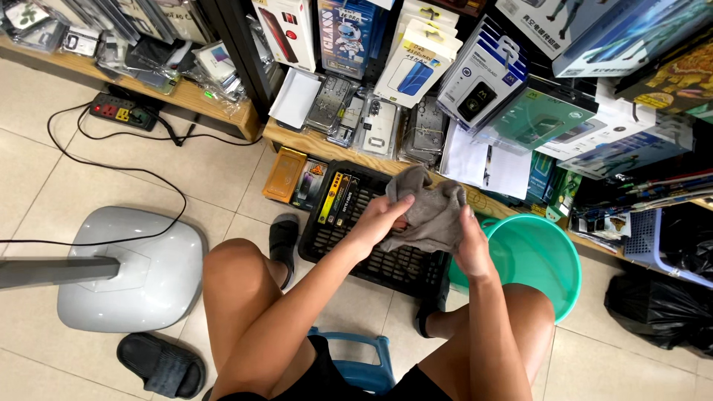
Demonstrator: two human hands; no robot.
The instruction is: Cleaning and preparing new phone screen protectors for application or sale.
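- Bunching in both grips — a grey cloth (429, 212), left hand (380, 221) and right hand (471, 249) each clenched on it.
- Directly beneath: a black slatted crate (371, 260).
- Just right — a green bucket (546, 260), on the tiled floor (215, 178).

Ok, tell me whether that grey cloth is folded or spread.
Neither: the grey cloth is bunched and crumpled between both hands.

Seated, bare knees apart. Both forearms reach forward between them. Left hand (382, 219) and right hand (470, 249) close together, fingers curled shut, each gripping the same grey cloth (431, 212).
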